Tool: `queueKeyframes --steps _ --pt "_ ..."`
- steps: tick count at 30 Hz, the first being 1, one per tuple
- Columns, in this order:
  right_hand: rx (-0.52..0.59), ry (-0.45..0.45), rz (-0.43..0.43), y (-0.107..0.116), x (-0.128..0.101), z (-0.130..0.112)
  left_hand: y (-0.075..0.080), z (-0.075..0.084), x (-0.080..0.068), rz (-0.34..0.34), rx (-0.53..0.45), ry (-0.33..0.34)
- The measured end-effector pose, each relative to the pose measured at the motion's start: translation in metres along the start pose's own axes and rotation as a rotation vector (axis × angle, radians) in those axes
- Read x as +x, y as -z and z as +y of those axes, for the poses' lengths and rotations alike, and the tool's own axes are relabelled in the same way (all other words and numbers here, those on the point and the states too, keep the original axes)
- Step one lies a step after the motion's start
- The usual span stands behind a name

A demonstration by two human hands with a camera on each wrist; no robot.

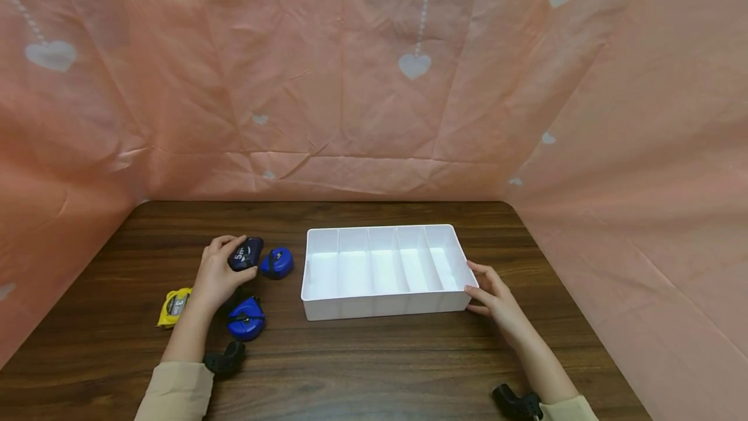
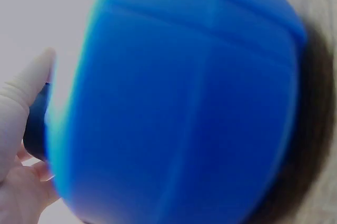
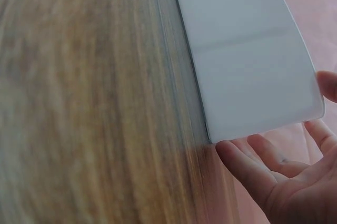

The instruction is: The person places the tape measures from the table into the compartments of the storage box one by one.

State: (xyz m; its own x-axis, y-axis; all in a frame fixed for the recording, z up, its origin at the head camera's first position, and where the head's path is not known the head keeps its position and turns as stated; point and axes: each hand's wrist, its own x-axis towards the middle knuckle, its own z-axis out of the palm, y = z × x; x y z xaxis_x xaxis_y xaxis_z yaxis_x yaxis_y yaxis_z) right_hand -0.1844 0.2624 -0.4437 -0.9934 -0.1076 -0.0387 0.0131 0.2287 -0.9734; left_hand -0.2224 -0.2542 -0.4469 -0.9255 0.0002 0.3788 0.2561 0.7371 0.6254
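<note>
A dark tape measure (image 1: pixel 246 253) marked "5m" is grasped by the left hand (image 1: pixel 221 271), left of centre in the frame, its grip closed between thumb and fingers; whether the tape is lifted off the table (image 1: pixel 362 369) cannot be told. Just to its right, a blue tape measure (image 1: pixel 277 263) is seen on the table. A second blue tape measure (image 1: pixel 246 319) is placed below it, right of the left forearm, and a yellow tape measure (image 1: pixel 174 307) is partly hidden by that forearm at lower left.

Near the centre of the frame, a white tray (image 1: pixel 365 306) is divided into five compartments. Its lower right corner is held by the right hand (image 1: pixel 495 297), the grip set around it with thumb and fingertips. The background is filled by a pink cloth (image 1: pixel 362 109) printed with pale hearts.
</note>
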Motion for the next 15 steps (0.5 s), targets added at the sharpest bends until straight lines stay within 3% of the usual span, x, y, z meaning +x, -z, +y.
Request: queueKeyframes --steps 15 --pt "-0.006 -0.002 -0.001 -0.001 -0.001 -0.003 0.006 0.018 0.004 0.03 -0.035 -0.042"
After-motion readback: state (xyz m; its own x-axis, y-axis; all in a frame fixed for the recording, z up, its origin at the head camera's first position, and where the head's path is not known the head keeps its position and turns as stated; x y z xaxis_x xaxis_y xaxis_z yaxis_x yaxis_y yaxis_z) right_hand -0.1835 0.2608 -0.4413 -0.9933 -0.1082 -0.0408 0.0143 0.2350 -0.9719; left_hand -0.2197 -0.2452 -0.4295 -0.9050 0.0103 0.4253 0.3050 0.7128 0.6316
